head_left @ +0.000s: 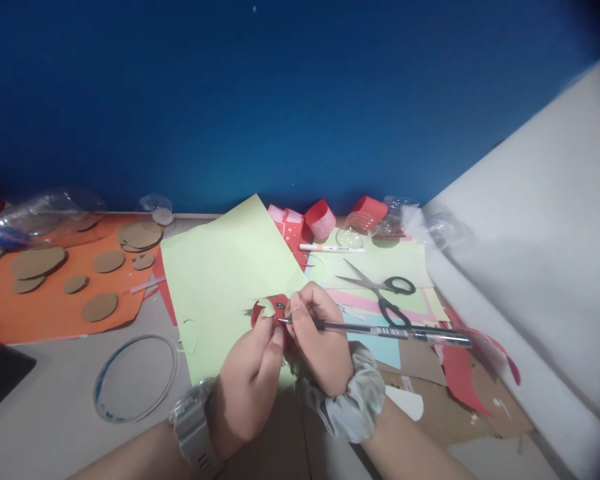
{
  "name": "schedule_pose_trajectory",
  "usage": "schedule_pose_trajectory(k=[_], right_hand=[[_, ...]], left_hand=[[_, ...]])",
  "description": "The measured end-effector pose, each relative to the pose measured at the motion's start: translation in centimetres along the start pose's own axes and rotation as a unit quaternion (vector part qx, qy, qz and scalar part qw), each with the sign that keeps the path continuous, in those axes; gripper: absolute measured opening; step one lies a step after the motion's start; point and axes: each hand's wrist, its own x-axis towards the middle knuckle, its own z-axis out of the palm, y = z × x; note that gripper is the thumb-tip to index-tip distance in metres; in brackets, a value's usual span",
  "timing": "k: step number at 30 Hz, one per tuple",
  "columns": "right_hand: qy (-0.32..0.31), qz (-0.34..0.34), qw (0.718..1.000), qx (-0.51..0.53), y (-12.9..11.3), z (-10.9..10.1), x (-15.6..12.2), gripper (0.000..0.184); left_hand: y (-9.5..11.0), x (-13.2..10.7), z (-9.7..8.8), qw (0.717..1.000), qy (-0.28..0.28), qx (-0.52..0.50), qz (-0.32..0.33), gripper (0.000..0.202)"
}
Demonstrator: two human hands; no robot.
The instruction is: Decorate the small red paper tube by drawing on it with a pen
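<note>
My left hand [250, 380] is closed, pinching a small red paper cutout [273, 308] with a pale green piece and dark dots on it. A grey watch sits on that wrist. My right hand [323, 347] is closed round a black and silver pen [395, 330], whose tip touches the red cutout. A grey scrunchie is round my right wrist. Both hands hover over a light green paper sheet [220, 280].
Black-handled scissors [385, 293] lie on coloured paper sheets to the right, beside a white marker [330, 248]. Cardboard circles [37, 261] rest on an orange sheet [40, 313] at left. A clear ring [135, 377] lies near me. Red paper loops [320, 219] and clear plastic bottles line the blue wall.
</note>
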Motion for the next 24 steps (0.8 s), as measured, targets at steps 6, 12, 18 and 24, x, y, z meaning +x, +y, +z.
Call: schedule_pose_trajectory(k=[6,12,18,24], right_hand=[[-0.028,0.002,1.000,0.003,0.31,-0.13,-0.08,0.029],[0.001,0.012,1.000,0.005,0.19,-0.02,-0.14,0.031],[-0.022,0.009,1.000,0.005,0.16,-0.06,-0.06,0.031],[-0.030,0.009,0.999,0.012,0.13,-0.13,-0.19,0.030]], left_hand=[[-0.04,0.05,0.03,1.000,0.002,0.001,0.002,0.024],[0.00,0.07,0.01,1.000,0.007,0.009,0.002,0.023],[0.48,0.11,-0.17,1.000,0.011,0.019,0.007,0.023],[0.30,0.08,-0.07,1.000,0.012,0.013,-0.004,0.025]])
